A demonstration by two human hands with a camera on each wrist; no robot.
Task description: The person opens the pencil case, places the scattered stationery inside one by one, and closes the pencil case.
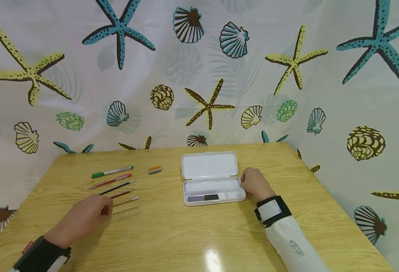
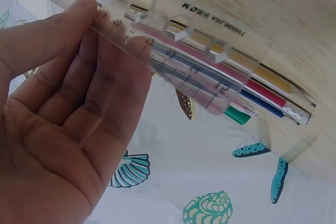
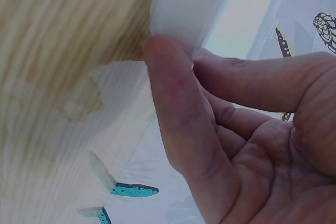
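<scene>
While your right hand pinches the right end of the white case, your left hand pinches the clear ruler, near side of the pencils. Probably ruler pickup; next move likely calls for a steady case.

the head view is bright and evenly lit, with one hard white glare spot low on the wooden table and soft, faint shadows by the left hand and the right sleeve. the left wrist view is dimmer and greyish, the clear ruler slightly smeared. the right wrist view looks hazy, the white case pale and short of detail, the wooden table reflecting the patterned cloth.
</scene>
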